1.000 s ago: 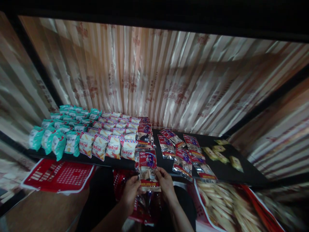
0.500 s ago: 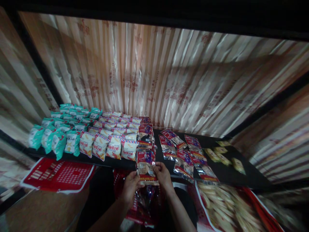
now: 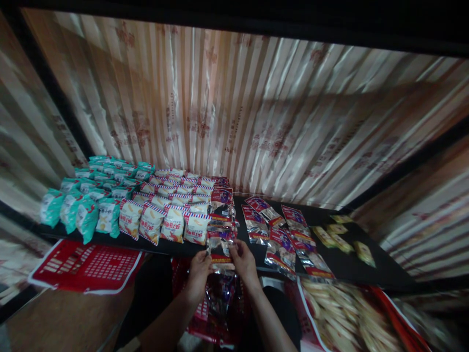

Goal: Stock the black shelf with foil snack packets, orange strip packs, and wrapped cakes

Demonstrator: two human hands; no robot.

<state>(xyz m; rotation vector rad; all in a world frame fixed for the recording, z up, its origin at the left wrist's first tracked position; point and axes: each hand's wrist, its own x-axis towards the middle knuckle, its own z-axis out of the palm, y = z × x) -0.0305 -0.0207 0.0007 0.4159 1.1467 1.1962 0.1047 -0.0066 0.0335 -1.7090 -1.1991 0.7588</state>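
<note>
A dark red snack packet [image 3: 221,248] with a picture on its front is pinched along its two sides, at the shelf's front edge. My left hand [image 3: 200,270] closes on its left side, and my right hand [image 3: 242,261] on its right side. Right behind it stands a row of similar red packets [image 3: 221,201], running back toward the curtain. To their left are several rows of white and red snack bags [image 3: 173,222]. Below my hands, a red basket [image 3: 205,325] holds more dark shiny packets [image 3: 221,293].
Teal snack bags [image 3: 87,215] stand in rows at the shelf's left end. Loose red packets [image 3: 280,247] and small yellow packets [image 3: 340,242] lie on the black shelf [image 3: 384,266]. Beneath it are a red basket [image 3: 91,266] and a container of pale packets [image 3: 330,313]. A striped curtain [image 3: 234,112] hangs behind.
Both hands have moved slightly up and forward with the red packet, bringing it closer to the row behind. The view has shifted a little.
</note>
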